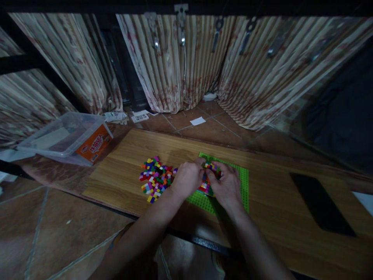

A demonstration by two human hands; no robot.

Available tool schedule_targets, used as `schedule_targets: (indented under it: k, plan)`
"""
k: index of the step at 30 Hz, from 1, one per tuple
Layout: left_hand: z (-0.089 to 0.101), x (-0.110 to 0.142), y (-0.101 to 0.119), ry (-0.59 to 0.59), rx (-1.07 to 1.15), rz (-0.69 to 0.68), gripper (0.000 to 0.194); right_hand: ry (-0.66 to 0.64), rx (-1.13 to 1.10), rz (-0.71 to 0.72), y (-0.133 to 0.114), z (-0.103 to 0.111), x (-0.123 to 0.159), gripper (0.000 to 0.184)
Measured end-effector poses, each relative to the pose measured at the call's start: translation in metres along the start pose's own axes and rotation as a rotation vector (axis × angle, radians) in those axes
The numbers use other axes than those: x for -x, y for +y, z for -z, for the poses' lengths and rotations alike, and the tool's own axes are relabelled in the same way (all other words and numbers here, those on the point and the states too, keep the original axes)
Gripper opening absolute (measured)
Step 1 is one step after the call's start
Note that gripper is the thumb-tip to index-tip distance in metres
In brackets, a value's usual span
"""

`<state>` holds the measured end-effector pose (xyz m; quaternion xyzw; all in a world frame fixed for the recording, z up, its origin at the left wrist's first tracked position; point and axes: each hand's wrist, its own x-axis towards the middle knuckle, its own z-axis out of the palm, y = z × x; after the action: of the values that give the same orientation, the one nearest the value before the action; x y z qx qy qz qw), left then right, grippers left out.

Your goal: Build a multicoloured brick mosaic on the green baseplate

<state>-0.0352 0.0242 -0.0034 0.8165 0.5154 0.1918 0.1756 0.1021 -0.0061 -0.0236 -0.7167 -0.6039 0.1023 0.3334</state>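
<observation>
A green studded baseplate (244,188) lies on the wooden board, with a cluster of colourful toy bricks (205,187) on its middle. Over the cluster's left side is my left hand (189,177), its fingers curled closed; the fingertips are mostly hidden. My right hand (229,184) bends around the right side of the cluster, thumb and fingers drawn together. Anything pinched between either hand's fingertips is too small or covered to make out. Just left of my left hand spreads a loose pile of small bricks (155,179) in many colours.
A clear plastic tub (65,136) with an orange label stands left of the wooden board (122,167). On the board's right lies a flat black slab (322,204). Striped curtains (171,70) hang behind, and white paper (198,121) lies on the tiled floor.
</observation>
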Motion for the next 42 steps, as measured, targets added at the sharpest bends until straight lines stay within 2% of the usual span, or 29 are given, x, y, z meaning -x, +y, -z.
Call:
schedule_targets:
  k: [20,24,27,29,32,36,42]
  plan:
    - [0.001,0.002,0.007,-0.021,-0.133,-0.07,0.06,0.055,-0.061,-0.063,-0.002,-0.005,-0.003,0.032]
    - [0.002,0.002,0.001,0.0,0.019,-0.037,0.057,0.021,-0.27,-0.052,0.004,0.002,-0.006,0.039]
    - [0.003,0.003,-0.008,0.006,0.165,0.006,0.054,0.116,-0.503,-0.16,0.016,0.012,-0.011,0.047]
    - [0.004,0.004,-0.011,-0.008,0.216,0.049,0.056,0.203,-0.558,-0.244,0.026,0.017,-0.012,0.049]
    - [0.005,0.007,-0.009,-0.05,0.214,0.081,0.053,0.205,-0.595,-0.359,0.036,0.016,-0.009,0.048]
    - [0.007,0.011,0.002,-0.077,0.183,0.08,0.048,0.13,-0.768,-0.434,0.03,0.008,-0.001,0.047]
    - [0.005,0.02,0.003,-0.095,0.225,0.032,0.045,0.155,-0.891,-0.414,0.02,0.01,-0.002,0.041]
